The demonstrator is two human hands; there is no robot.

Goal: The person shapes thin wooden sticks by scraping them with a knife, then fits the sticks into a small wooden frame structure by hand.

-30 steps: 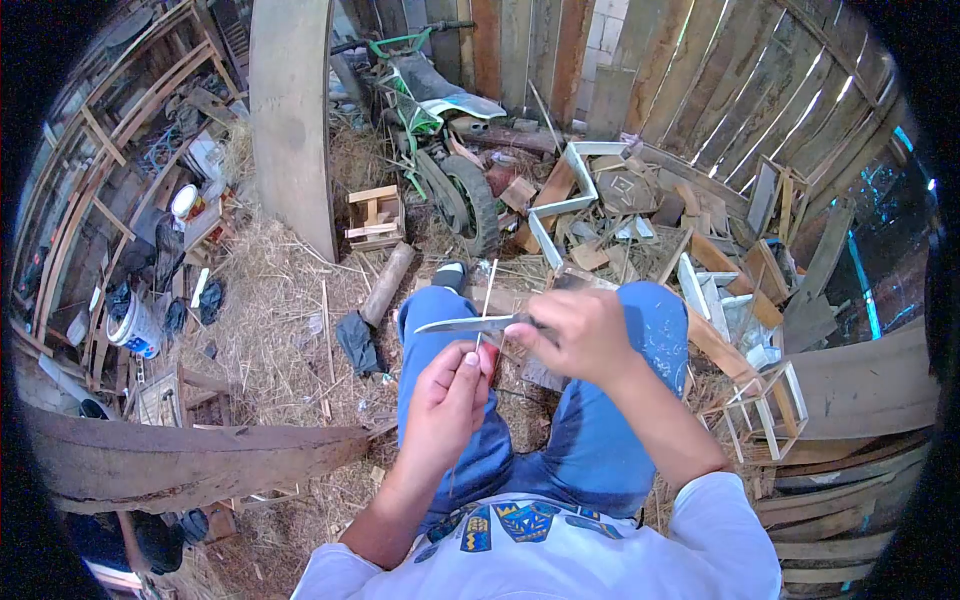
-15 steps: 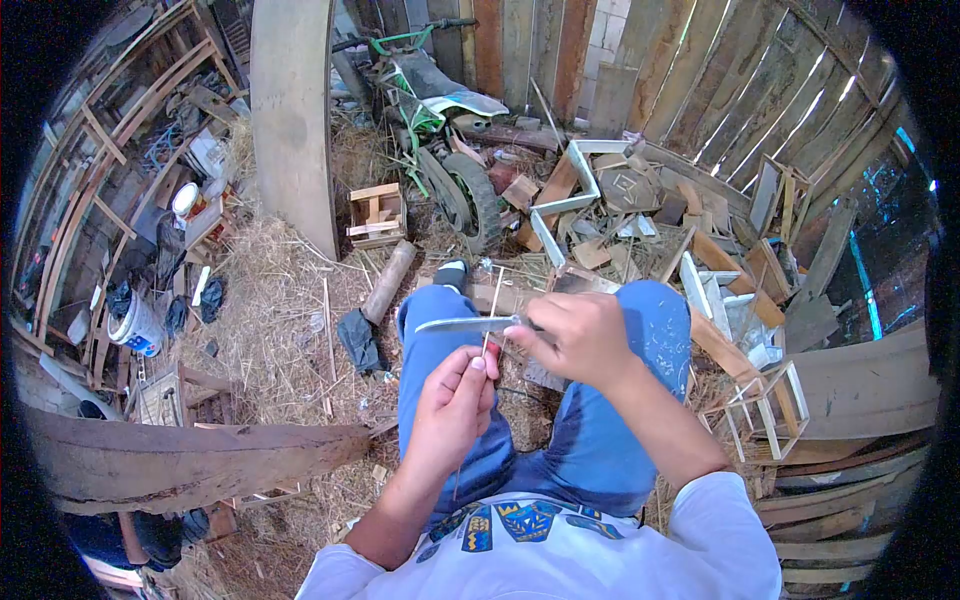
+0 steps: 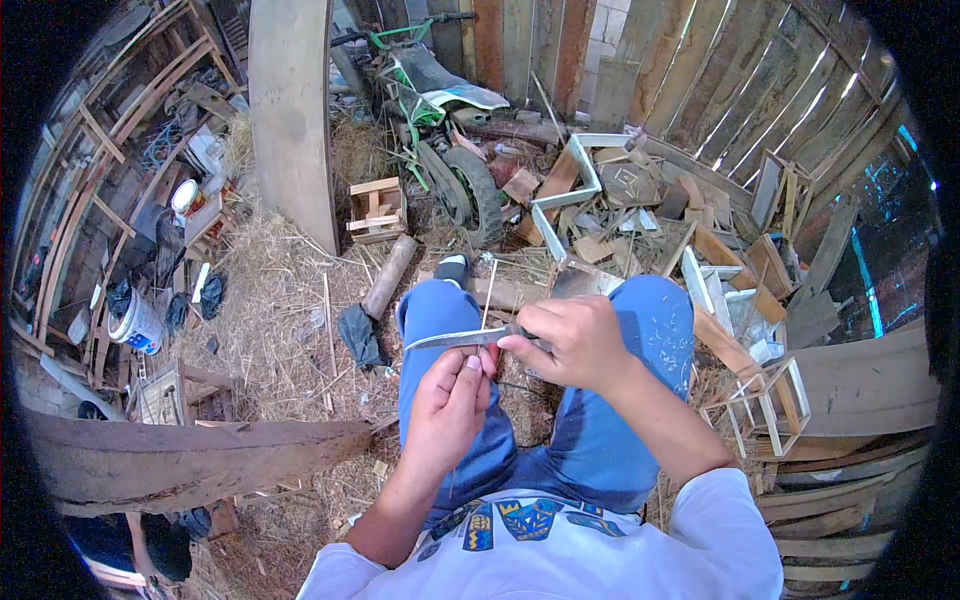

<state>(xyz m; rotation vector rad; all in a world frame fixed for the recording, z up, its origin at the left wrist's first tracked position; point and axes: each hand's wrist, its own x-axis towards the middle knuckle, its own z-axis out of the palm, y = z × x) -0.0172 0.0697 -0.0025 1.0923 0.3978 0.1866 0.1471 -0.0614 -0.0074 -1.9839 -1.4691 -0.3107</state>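
My right hand (image 3: 580, 338) is closed around the dark handle of a knife (image 3: 448, 341), whose blade points left. A thin wooden stick (image 3: 489, 290) stands nearly upright between my knees, pinched in my left hand (image 3: 448, 402). The blade crosses the stick just above my left fingertips; whether its edge touches the wood I cannot tell. Something red (image 3: 493, 356) shows at my left fingers, too small to name. Below that hand, the stick's lower end is hard to make out.
Straw (image 3: 270, 300) covers the ground. A log (image 3: 389, 277) and a small wooden crate (image 3: 377, 208) lie ahead, before a green motorbike (image 3: 430, 85). Wood scraps and white frames (image 3: 711, 290) are heaped at right. A wide board (image 3: 200, 460) juts in from the left, with a person's arm (image 3: 138, 545) below.
The knife has come down along the stick, closer to my left fingers, and the blade tip is slightly lower. My left hand has barely shifted.
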